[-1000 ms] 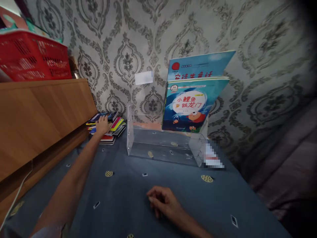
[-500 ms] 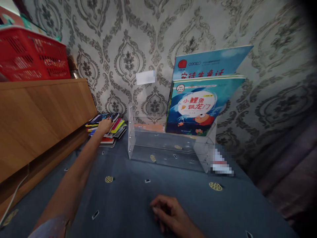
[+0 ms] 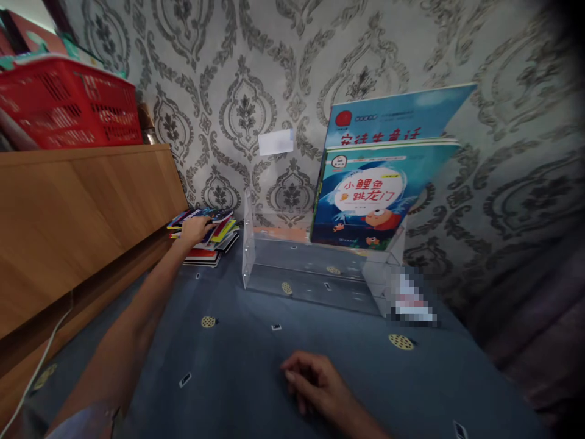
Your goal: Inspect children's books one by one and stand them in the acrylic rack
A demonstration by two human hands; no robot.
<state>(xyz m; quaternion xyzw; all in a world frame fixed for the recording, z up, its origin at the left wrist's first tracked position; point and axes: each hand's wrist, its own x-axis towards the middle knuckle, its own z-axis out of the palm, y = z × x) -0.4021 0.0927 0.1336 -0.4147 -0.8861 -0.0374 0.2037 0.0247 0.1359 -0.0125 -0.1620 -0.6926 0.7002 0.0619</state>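
My left hand [image 3: 195, 231] reaches out to a stack of books [image 3: 214, 251] at the far left of the table. Its fingers are closed on the near edge of a dark-covered book [image 3: 211, 213] at the top, though the fingertips are partly hidden. Above the front edge of the view, my right hand [image 3: 315, 384] is loosely curled, thumb close to the index finger, with nothing seen in it. A clear acrylic book rack [image 3: 249, 250] stands between the hands, farther back. Leaning in its right part are a picture book with a red fish [image 3: 361, 201] and a taller blue book [image 3: 393, 116] behind.
A wooden cabinet [image 3: 82, 225] borders the table on the left, with a red basket [image 3: 73, 103] on top. A white cable [image 3: 50, 341] hangs down its side. Patterned wallpaper [image 3: 247, 110] backs the dark blue tablecloth [image 3: 237, 372]. A blurred patch [image 3: 414, 299] lies right of the rack.
The view has shifted slightly, so things appear a little farther right. My left hand's fingers have closed around the top book's edge, which has turned a little. My right hand stays curled.
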